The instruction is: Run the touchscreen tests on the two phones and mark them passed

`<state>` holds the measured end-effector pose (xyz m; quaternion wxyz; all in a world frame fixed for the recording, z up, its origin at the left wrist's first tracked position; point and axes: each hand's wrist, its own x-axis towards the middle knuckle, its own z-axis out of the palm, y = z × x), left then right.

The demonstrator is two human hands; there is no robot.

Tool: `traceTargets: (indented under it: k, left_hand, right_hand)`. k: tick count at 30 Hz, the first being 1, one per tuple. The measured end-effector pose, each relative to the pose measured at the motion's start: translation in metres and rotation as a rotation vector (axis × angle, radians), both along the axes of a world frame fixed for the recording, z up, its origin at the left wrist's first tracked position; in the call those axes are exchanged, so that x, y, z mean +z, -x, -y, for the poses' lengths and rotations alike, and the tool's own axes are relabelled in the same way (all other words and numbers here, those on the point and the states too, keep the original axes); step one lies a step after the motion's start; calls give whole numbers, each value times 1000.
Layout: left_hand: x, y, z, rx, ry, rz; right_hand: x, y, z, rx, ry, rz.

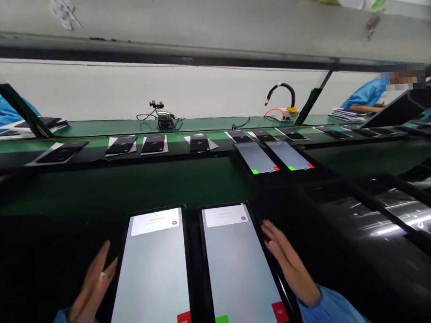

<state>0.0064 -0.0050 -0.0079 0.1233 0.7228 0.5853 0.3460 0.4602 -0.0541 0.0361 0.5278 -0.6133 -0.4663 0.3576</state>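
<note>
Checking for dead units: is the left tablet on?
On: the left tablet glows pale grey, with a red Fail button at its corner.

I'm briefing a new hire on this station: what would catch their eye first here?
Two lit tablets lie side by side up front, the left tablet and right tablet, each with a red Fail button. The left hand and right hand flank them, open. Behind, dark devices line the green conveyor belt.

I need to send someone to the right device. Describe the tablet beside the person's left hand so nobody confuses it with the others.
Start at the dark bench in front of the green conveyor belt. Two lit tablets lie side by side nearest the camera; take the left tablet, with the left hand flat against its outer edge. Unlike its neighbour, its red Fail button reads clearly.
</note>
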Motion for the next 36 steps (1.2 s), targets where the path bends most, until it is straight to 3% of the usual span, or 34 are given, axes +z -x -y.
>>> traceTargets:
  k: [2,4,6,8,10,15,23,27,29,31,33,34,36]
  left_hand:
    - [25,-5,-8,36,-143,-50]
    - [45,-16,-22,25,-245,-168]
    - [57,-34,-42,-6,-121,-311]
    - [60,-56,-64,-18,93,-435]
    - [59,-77,-83,-7,194,-516]
    - [60,-109,-102,33,212,-622]
    - [63,-115,-99,60,141,-656]
    - [67,-115,-101,47,99,-642]
    - [69,-111,-94,30,93,-625]
    - [68,-104,-73,-30,-57,-648]
    - [64,-94,-39,-193,-313,-683]
    - [61,-89,-19,-314,-407,-682]
    - [53,-77,19,-481,-433,-639]
  right_hand:
    - [7,-8,-5,-16,-164,363]
    - [11,-12,-22,-23,-174,518]
    - [7,-14,-47,-19,-90,515]
    - [-4,-13,-72,-15,-15,473]
    - [-18,-11,-91,-15,32,435]
    - [-34,-10,-98,-14,52,380]
    - [-34,-10,-97,-10,1,420]
    - [-26,-6,-95,-10,13,506]
    - [-19,0,-77,10,-9,554]
    - [-10,11,-45,80,-48,624]
    - [-1,25,-4,235,-110,727]
    - [3,32,16,375,-205,902]
    - [10,45,49,470,-389,1159]
